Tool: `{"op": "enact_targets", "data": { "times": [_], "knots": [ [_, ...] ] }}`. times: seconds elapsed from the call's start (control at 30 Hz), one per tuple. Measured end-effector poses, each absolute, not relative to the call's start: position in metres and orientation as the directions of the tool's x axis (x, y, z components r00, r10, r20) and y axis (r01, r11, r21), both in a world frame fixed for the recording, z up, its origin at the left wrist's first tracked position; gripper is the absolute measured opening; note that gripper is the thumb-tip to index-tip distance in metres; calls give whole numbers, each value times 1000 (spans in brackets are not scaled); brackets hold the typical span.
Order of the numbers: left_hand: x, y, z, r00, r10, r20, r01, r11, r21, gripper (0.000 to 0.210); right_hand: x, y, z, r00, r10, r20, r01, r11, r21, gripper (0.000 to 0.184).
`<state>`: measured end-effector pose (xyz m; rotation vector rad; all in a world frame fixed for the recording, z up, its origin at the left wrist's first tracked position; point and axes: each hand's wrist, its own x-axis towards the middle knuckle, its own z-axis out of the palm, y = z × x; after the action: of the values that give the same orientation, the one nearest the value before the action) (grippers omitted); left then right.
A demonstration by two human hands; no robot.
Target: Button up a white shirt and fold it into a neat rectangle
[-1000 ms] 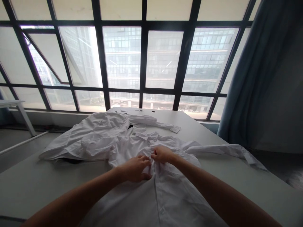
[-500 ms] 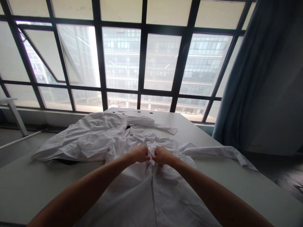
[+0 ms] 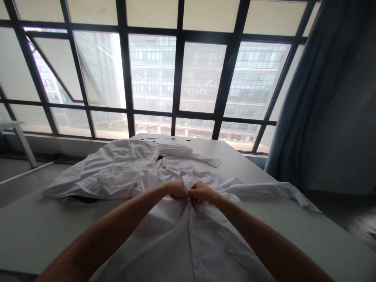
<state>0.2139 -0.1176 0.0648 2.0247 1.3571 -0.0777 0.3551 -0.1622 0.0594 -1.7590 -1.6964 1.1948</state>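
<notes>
Head view: left hand (image 3: 176, 189) and right hand (image 3: 202, 192) fingers pinched closed on shirt (image 3: 164, 235) placket (image 3: 192, 239); long axis fore-aft, collar (image 3: 187, 171) beyond fingers, body nearer.

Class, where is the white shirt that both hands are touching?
In the head view, the white shirt lies at lower centre on the table, held by the left hand and right hand, nearer than the crumpled garment at left.

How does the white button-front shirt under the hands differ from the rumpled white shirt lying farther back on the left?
The left hand and right hand hold the white button-front shirt; neither touches the rumpled white shirt. The button-front shirt's body runs toward the camera; the rumpled shirt's spreads left. Both lie creased on the pale table.
</notes>
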Motion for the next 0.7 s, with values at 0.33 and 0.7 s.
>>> {"op": "enact_targets", "data": {
  "times": [0.33, 0.7],
  "knots": [
    [195, -117, 27, 547, 800, -245, 534, -109, 838, 28, 367, -160, 25, -120, 988, -93, 470, -26, -882, 16],
    [188, -125, 17, 610, 782, -127, 322, -98, 942, 41, 366, -167, 15, -97, 993, 68, 374, 99, -922, 12]
  ]
}}
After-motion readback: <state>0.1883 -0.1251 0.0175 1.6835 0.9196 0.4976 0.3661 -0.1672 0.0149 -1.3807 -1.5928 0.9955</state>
